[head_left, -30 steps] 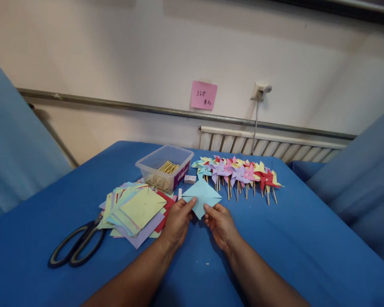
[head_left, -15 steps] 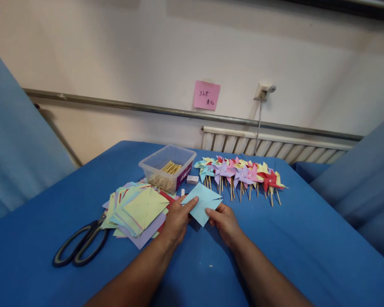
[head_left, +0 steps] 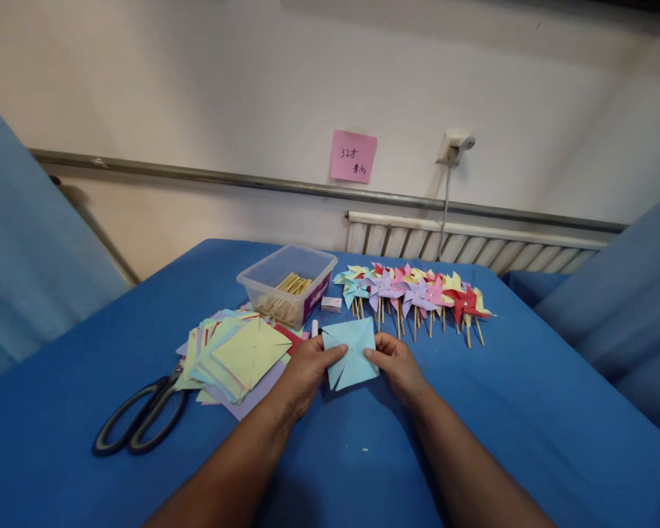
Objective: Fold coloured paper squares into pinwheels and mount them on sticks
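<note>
A light blue paper square (head_left: pixel 353 367) with slits cut in from its corners is held up over the table. My left hand (head_left: pixel 311 367) pinches its left side, thumb on top and fingers underneath. On the opposite side, my right hand (head_left: pixel 397 365) grips it the same way. Left of my hands lies a loose stack of coloured paper squares (head_left: pixel 247 359), a yellow one on top. Black-handled scissors (head_left: pixel 143 422) rest partly under that stack, their blades hidden. A small white-capped item (head_left: pixel 314 328) stands just behind my left hand.
A clear plastic box (head_left: pixel 286 282) with thin wooden sticks (head_left: pixel 294 284) stands behind the stack. Beside it is a small white box (head_left: pixel 331 304). Finished paper pinwheels (head_left: pixel 418 293) on sticks lie in a row at the back right. Blue cloth (head_left: pixel 500 425) covers the table.
The light blue paper square has turned between my hands, from standing on a corner to nearly edge-on-level. My right hand has shifted slightly right and up along its edge.
</note>
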The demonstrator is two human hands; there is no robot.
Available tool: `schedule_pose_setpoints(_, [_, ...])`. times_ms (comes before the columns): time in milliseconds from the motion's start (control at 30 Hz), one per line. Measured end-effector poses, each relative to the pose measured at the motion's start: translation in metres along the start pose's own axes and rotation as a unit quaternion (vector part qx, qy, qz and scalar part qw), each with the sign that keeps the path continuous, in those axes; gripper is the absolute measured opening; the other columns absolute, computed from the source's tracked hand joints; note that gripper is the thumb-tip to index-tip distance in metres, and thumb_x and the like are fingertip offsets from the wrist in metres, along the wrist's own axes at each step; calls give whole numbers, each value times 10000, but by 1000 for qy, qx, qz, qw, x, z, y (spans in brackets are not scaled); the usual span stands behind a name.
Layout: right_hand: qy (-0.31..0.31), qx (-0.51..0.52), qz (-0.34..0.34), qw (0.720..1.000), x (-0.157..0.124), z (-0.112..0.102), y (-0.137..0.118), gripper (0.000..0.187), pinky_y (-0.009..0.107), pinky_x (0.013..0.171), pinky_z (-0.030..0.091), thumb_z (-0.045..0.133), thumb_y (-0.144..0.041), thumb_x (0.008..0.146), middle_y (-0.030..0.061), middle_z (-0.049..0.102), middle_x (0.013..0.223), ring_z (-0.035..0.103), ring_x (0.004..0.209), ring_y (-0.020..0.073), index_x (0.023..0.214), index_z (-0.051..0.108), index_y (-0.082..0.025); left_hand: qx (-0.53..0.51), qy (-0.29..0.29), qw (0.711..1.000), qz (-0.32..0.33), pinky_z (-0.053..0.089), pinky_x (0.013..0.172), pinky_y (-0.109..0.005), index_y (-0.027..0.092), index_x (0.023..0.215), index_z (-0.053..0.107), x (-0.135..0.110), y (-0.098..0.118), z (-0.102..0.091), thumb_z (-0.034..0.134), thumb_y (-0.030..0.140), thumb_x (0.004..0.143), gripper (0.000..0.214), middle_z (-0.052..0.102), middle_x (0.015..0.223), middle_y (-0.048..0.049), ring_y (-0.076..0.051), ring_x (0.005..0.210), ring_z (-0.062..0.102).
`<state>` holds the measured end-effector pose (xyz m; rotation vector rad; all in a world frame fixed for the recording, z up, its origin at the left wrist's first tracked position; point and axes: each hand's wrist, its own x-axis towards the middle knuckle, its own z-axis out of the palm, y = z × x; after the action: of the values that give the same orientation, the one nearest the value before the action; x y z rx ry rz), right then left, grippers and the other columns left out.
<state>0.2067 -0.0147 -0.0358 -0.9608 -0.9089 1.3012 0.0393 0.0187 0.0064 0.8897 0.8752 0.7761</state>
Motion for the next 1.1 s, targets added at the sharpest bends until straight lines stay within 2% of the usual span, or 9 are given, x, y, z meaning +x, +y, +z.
schedule_pose_setpoints(100, [57, -30, -34, 997, 3, -1, 3, 217, 243, 556, 415, 738, -341, 683, -22, 616, 622, 529, 540, 121, 745, 598, -188, -11, 11, 1000, -8, 520, 616, -279, 109, 935, 668, -1, -1, 3, 762, 224, 672, 302, 702, 741, -72, -161, 626, 630])
schedule_pose_setpoints(233, [114, -147, -154, 970, -4, 4, -1, 305, 313, 729, 474, 618, -225, 734, 54, 644, 962, 608, 869, 199, 1038, 590, -213, -55, 31, 998, 4, 544, 668, -320, 106, 974, 655, -1, 2, 5, 738, 196, 687, 312, 719, 811, -101, -186, 671, 654])
schedule_pose_setpoints(333, [87, -275, -265, 920, -15, 12, -7, 421, 413, 960, 403, 543, -111, 709, 91, 491, 1303, 464, 1218, 255, 1109, 577, -235, -91, 48, 995, 16, 544, 663, -313, 114, 1019, 642, -2, 5, 5, 727, 175, 693, 342, 721, 837, -103, -187, 676, 657])
schedule_pose_setpoints(400, [51, -342, -299, 889, -21, 18, -9, 454, 460, 1055, 314, 539, -72, 701, 83, 397, 1392, 367, 1310, 263, 1119, 577, -246, -104, 49, 993, 27, 541, 673, -308, 116, 1040, 636, -3, 6, 5, 727, 175, 696, 360, 721, 858, -103, -186, 693, 657])
schedule_pose_setpoints(500, [40, -383, -323, 865, -24, 25, -11, 361, 470, 1065, 306, 607, -114, 738, 79, 378, 1396, 365, 1307, 267, 1072, 602, -251, -112, 38, 992, 49, 531, 669, -291, 118, 1042, 635, -4, 6, 6, 736, 199, 699, 367, 715, 865, -94, -177, 703, 648])
schedule_pose_setpoints(633, [57, -396, -351, 847, -22, 28, -11, 124, 455, 1040, 334, 623, -172, 804, 62, 492, 1282, 435, 1233, 247, 890, 663, -251, -105, 32, 992, 67, 489, 568, -237, 115, 967, 656, -5, 5, 8, 759, 239, 681, 328, 683, 755, -52, -135, 605, 595])
schedule_pose_setpoints(733, [61, -388, -344, 853, -22, 27, -11, 83, 438, 1018, 354, 618, -192, 825, 63, 539, 1225, 464, 1196, 237, 836, 679, -247, -94, 43, 992, 76, 455, 524, -221, 116, 919, 661, -5, 3, 9, 775, 263, 666, 315, 656, 705, -29, -112, 550, 555])
schedule_pose_setpoints(933, [90, -331, -265, 901, -24, 29, -7, 74, 410, 988, 371, 634, -253, 812, 80, 583, 1173, 525, 1128, 230, 753, 662, -218, -52, 44, 994, 84, 469, 574, -237, 119, 842, 658, -2, -4, 9, 768, 308, 680, 272, 623, 640, -15, -120, 567, 561])
schedule_pose_setpoints(1100, [120, -288, -215, 925, -19, 27, -2, 126, 369, 976, 369, 641, -266, 789, 85, 593, 1162, 562, 1087, 220, 686, 637, -194, -12, 40, 997, 64, 485, 580, -248, 120, 904, 675, -2, -6, 9, 737, 361, 708, 317, 675, 724, -53, -134, 602, 578])
